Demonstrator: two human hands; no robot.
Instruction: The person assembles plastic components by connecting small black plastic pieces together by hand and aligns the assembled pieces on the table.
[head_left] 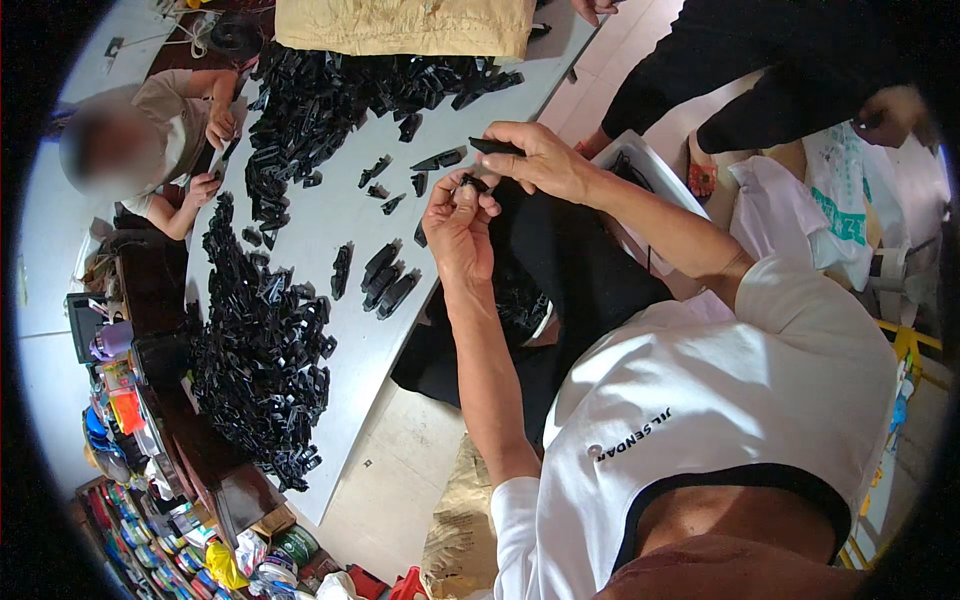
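My left hand [462, 222] is closed in a pinch on a small black plastic part [475, 183], at the right edge of the table. My right hand [548, 165] grips a longer, flat black plastic piece [496, 146] with a tapered end, just above the left one. The two hands are close together, and the fingers partly cover both pieces. Beside them on the table lie a black pointed part [437, 160] and a few small loose black parts [374, 170]. Nearer me, several longer black parts [385, 280] sit side by side.
Large heaps of black parts [262, 370] cover the left of the white table [345, 400]. A brown paper sack [405, 25] rests at the far end. Across the table a co-worker [165, 150] handles a black part. Someone in dark trousers [740, 70] is at the upper right, near a white bin [640, 150].
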